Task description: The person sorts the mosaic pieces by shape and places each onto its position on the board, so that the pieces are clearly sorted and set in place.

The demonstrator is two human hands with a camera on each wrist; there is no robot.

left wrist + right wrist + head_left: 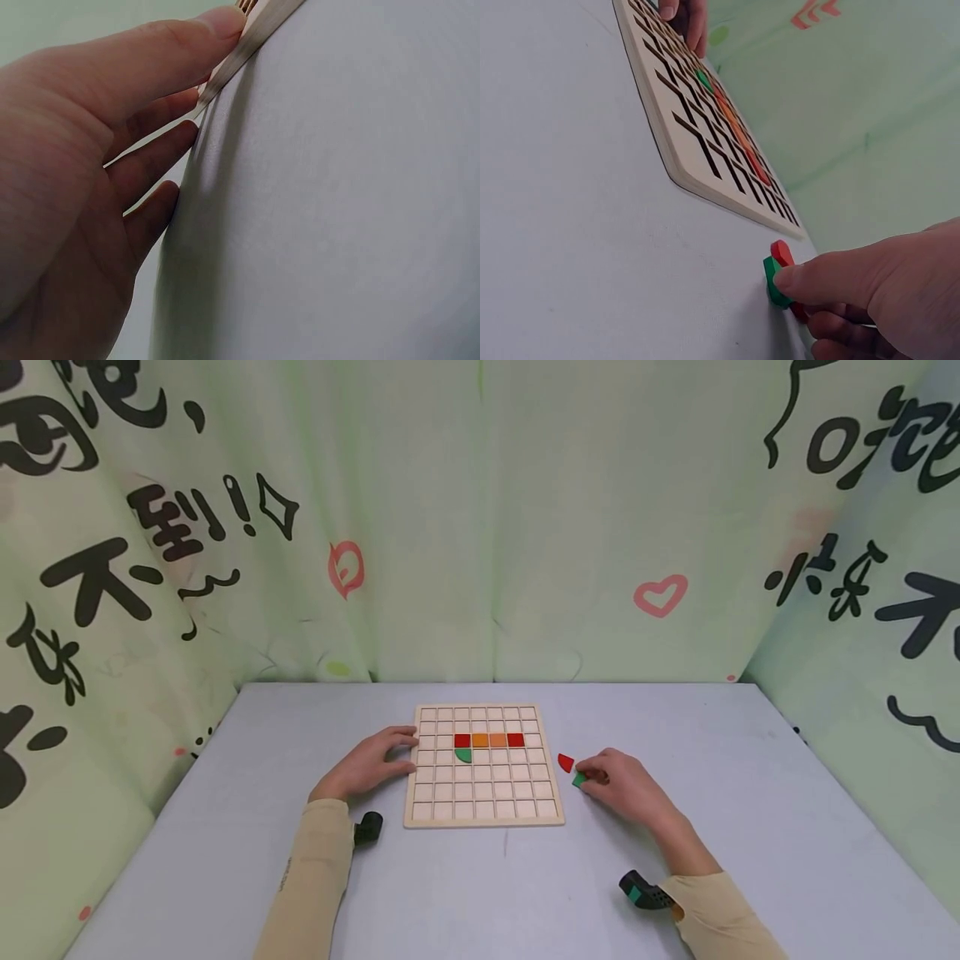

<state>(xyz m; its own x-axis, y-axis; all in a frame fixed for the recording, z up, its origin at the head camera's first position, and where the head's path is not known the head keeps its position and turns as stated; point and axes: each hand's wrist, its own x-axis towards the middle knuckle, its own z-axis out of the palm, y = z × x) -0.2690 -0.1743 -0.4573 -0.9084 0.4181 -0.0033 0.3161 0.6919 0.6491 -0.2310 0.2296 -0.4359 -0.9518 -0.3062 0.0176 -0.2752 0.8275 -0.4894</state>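
A square wooden grid board point(483, 821) lies on the table. Its third row holds a red, two orange and another red square tile, with a green quarter-round tile point(464, 756) below the left red one. My left hand point(367, 766) rests at the board's left edge; in the left wrist view its thumb point(223, 22) touches the frame, fingers extended. Off the board's right side, my right hand point(622, 785) pinches a green tile point(772, 281) between thumb and fingers. Close beside it is a red tile point(566, 762) with a curved edge, partly hidden behind the green one in the right wrist view.
The white table point(480, 902) extends around the board. Pale green curtains point(487, 527) with black lettering and pink hearts enclose its back and sides. A black wrist device point(368, 829) sits by the left cuff, another point(645, 892) by the right cuff.
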